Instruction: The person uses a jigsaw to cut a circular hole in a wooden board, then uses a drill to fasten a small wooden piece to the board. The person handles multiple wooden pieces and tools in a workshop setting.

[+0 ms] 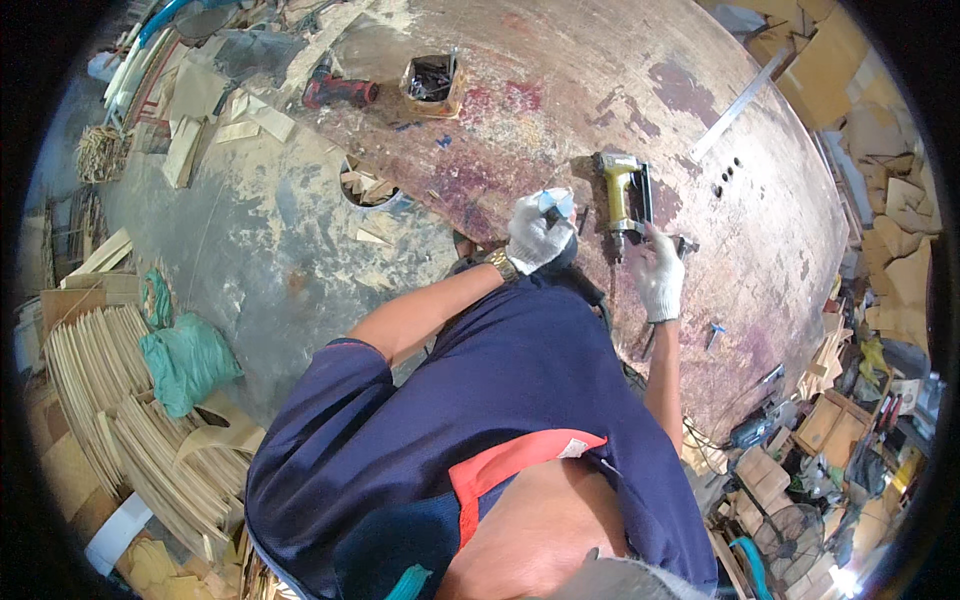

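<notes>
My left hand [540, 234], in a white glove, is closed around a small light-blue piece [556, 201] whose kind I cannot make out. My right hand [659, 280], also gloved, lies at the near end of a yellow and black air stapler [622, 195]. Its thumb and fingers look apart, with the fingertips beside the stapler's black magazine; whether they touch it is unclear. The stapler rests on its side on the worn tabletop [560, 60], and a hose fitting shows at its lower end.
A red and black cordless drill [340, 92] and a box of dark pieces [432, 80] stand farther off. A metal ruler [738, 105] lies to the right. Curved wooden strips [170, 470] and a green bag [188, 365] are at left, a round hole [400, 203] nearer the middle.
</notes>
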`<state>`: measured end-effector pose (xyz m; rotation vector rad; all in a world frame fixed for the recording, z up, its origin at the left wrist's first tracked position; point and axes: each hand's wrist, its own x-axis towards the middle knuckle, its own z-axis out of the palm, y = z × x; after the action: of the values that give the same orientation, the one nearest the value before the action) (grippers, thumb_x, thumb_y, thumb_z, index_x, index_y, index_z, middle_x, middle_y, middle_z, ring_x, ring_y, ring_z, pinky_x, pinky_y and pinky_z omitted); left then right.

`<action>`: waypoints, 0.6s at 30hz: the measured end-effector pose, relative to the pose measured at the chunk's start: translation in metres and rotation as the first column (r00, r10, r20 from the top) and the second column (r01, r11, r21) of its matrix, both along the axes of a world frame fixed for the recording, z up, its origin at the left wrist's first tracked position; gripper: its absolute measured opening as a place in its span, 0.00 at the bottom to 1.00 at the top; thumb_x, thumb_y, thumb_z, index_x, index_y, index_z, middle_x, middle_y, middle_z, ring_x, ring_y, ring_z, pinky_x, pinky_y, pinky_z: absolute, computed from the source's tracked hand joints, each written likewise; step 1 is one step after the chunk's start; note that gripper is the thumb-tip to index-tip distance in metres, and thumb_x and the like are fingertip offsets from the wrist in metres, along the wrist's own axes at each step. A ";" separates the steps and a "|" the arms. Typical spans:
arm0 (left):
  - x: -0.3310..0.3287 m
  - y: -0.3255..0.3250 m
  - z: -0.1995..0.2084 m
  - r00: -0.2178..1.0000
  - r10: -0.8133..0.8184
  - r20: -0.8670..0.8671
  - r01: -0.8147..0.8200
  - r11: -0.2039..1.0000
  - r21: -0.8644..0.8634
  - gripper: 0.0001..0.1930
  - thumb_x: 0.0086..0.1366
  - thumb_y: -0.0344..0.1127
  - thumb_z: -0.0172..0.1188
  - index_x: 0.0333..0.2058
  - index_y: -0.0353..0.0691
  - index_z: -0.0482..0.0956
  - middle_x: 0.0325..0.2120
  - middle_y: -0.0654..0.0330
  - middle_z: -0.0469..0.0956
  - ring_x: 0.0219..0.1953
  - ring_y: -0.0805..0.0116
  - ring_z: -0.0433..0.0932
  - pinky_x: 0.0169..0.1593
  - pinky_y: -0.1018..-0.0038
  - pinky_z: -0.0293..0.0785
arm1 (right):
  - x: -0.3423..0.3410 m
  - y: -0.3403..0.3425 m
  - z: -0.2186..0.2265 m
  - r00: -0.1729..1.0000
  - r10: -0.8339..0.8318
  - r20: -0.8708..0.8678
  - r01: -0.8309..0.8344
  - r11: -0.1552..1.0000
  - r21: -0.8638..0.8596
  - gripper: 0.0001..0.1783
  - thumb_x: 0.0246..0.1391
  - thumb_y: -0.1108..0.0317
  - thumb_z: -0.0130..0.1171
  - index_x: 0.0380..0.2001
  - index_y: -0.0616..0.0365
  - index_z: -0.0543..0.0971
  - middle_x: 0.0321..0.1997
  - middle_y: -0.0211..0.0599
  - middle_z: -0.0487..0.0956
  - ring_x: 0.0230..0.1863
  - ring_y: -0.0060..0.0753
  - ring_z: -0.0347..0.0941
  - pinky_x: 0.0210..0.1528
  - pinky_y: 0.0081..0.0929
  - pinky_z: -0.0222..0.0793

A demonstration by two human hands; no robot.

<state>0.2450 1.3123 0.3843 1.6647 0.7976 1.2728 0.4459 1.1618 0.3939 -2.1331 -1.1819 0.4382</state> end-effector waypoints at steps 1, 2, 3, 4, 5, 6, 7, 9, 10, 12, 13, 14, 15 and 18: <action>0.000 -0.001 -0.001 0.999 -0.006 0.054 0.007 0.999 -0.032 0.05 0.57 0.27 0.67 0.30 0.37 0.80 0.26 0.56 0.80 0.29 0.61 0.82 0.36 0.71 0.77 | -0.016 0.012 0.014 0.973 0.186 -0.140 -0.162 0.973 0.164 0.27 0.54 0.78 0.61 0.58 0.52 0.78 0.50 0.48 0.82 0.42 0.38 0.82 0.42 0.31 0.77; -0.001 0.000 -0.001 0.994 -0.036 0.099 0.041 0.998 -0.052 0.04 0.57 0.26 0.67 0.31 0.37 0.80 0.26 0.57 0.80 0.29 0.63 0.81 0.36 0.71 0.76 | -0.027 0.027 0.028 0.948 0.254 -0.190 -0.235 0.965 0.118 0.26 0.53 0.77 0.62 0.57 0.54 0.78 0.51 0.49 0.82 0.46 0.40 0.82 0.47 0.32 0.77; 0.000 0.001 -0.002 0.987 -0.067 0.146 0.078 0.994 -0.070 0.04 0.58 0.26 0.66 0.31 0.37 0.80 0.26 0.58 0.79 0.28 0.65 0.80 0.36 0.72 0.76 | -0.036 0.043 0.038 0.894 0.399 -0.205 -0.373 0.915 0.153 0.26 0.52 0.77 0.64 0.57 0.57 0.78 0.53 0.49 0.81 0.51 0.42 0.82 0.52 0.32 0.77; -0.003 0.001 -0.002 0.971 -0.210 0.114 0.230 0.951 -0.206 0.10 0.65 0.29 0.67 0.44 0.35 0.80 0.30 0.66 0.82 0.33 0.76 0.80 0.38 0.75 0.77 | -0.043 0.058 0.045 0.920 0.345 -0.188 -0.336 0.939 0.077 0.24 0.52 0.76 0.63 0.55 0.58 0.79 0.52 0.50 0.81 0.48 0.45 0.82 0.51 0.32 0.77; -0.003 0.004 -0.002 0.959 -0.263 0.107 0.282 0.924 -0.259 0.09 0.66 0.27 0.66 0.43 0.37 0.78 0.31 0.66 0.80 0.34 0.77 0.79 0.40 0.75 0.77 | -0.049 0.070 0.051 0.925 0.347 -0.154 -0.344 0.938 0.042 0.22 0.52 0.76 0.63 0.52 0.59 0.79 0.51 0.50 0.81 0.46 0.48 0.83 0.49 0.33 0.77; -0.005 0.004 -0.002 0.953 -0.284 0.107 0.302 0.920 -0.250 0.11 0.65 0.27 0.67 0.44 0.38 0.77 0.33 0.66 0.79 0.36 0.77 0.79 0.41 0.76 0.77 | -0.051 0.077 0.057 0.899 0.420 -0.126 -0.413 0.907 0.078 0.17 0.50 0.77 0.63 0.46 0.64 0.79 0.45 0.51 0.83 0.42 0.53 0.82 0.45 0.34 0.78; -0.006 0.005 -0.001 0.955 -0.266 0.132 0.291 0.929 -0.231 0.12 0.65 0.27 0.68 0.45 0.39 0.76 0.35 0.65 0.79 0.37 0.78 0.79 0.42 0.76 0.76 | -0.055 0.080 0.060 0.898 0.439 -0.008 -0.438 0.896 0.075 0.16 0.50 0.77 0.63 0.44 0.64 0.79 0.44 0.51 0.83 0.41 0.54 0.82 0.44 0.34 0.77; -0.010 0.005 0.001 0.948 -0.298 0.112 0.316 0.922 -0.222 0.11 0.66 0.26 0.65 0.44 0.40 0.73 0.33 0.66 0.76 0.34 0.77 0.74 0.40 0.77 0.75 | -0.057 0.083 0.061 0.871 0.445 0.208 -0.453 0.891 -0.010 0.14 0.49 0.78 0.63 0.41 0.65 0.79 0.42 0.51 0.83 0.41 0.56 0.81 0.42 0.34 0.77; -0.011 0.005 0.003 0.944 -0.314 0.103 0.329 0.919 -0.218 0.11 0.66 0.25 0.64 0.43 0.41 0.72 0.32 0.67 0.74 0.32 0.77 0.72 0.39 0.77 0.75 | -0.058 0.081 0.061 0.869 0.424 0.253 -0.456 0.886 0.079 0.20 0.48 0.77 0.64 0.47 0.64 0.78 0.41 0.50 0.82 0.41 0.47 0.83 0.44 0.33 0.76; -0.016 0.004 0.004 0.931 -0.339 0.134 0.364 0.887 -0.283 0.13 0.66 0.25 0.64 0.45 0.41 0.72 0.34 0.65 0.74 0.34 0.75 0.74 0.46 0.73 0.79 | -0.055 0.079 0.061 0.876 0.471 -0.107 -0.454 0.878 0.152 0.23 0.49 0.76 0.63 0.51 0.63 0.77 0.43 0.45 0.82 0.41 0.39 0.82 0.45 0.31 0.76; -0.020 0.003 0.004 0.916 -0.374 0.148 0.402 0.862 -0.310 0.15 0.66 0.25 0.65 0.48 0.40 0.71 0.37 0.63 0.74 0.38 0.73 0.75 0.49 0.69 0.80 | -0.054 0.078 0.062 0.833 0.457 -0.311 -0.446 0.888 0.111 0.24 0.49 0.76 0.63 0.53 0.63 0.76 0.44 0.43 0.82 0.41 0.34 0.81 0.46 0.31 0.76; -0.024 0.002 0.004 0.922 -0.372 0.109 0.386 0.854 -0.349 0.17 0.66 0.25 0.65 0.51 0.40 0.71 0.40 0.62 0.74 0.42 0.71 0.76 0.53 0.65 0.82 | -0.048 0.077 0.065 0.797 0.447 -0.406 -0.435 0.891 0.128 0.24 0.51 0.76 0.62 0.54 0.64 0.76 0.44 0.38 0.82 0.41 0.26 0.77 0.46 0.29 0.75; -0.027 0.001 0.004 0.916 -0.388 0.097 0.394 0.836 -0.382 0.20 0.66 0.26 0.66 0.54 0.39 0.71 0.43 0.60 0.74 0.46 0.69 0.77 0.56 0.62 0.83 | -0.046 0.078 0.067 0.740 0.436 -0.512 -0.350 0.900 0.260 0.22 0.51 0.76 0.62 0.52 0.63 0.78 0.47 0.36 0.82 0.42 0.28 0.76 0.47 0.29 0.74; -0.034 0.001 0.001 0.884 -0.433 0.178 0.468 0.818 -0.335 0.26 0.66 0.31 0.68 0.59 0.39 0.69 0.45 0.62 0.75 0.47 0.70 0.76 0.55 0.66 0.80 | -0.035 0.084 0.077 0.820 0.419 -0.390 -0.473 0.880 -0.050 0.27 0.53 0.74 0.62 0.58 0.63 0.75 0.53 0.39 0.80 0.52 0.33 0.76 0.57 0.30 0.72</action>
<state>0.2109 1.3130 0.3854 1.3648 0.4998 0.7990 0.4108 1.2456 0.4710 -1.7578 -1.4540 1.1179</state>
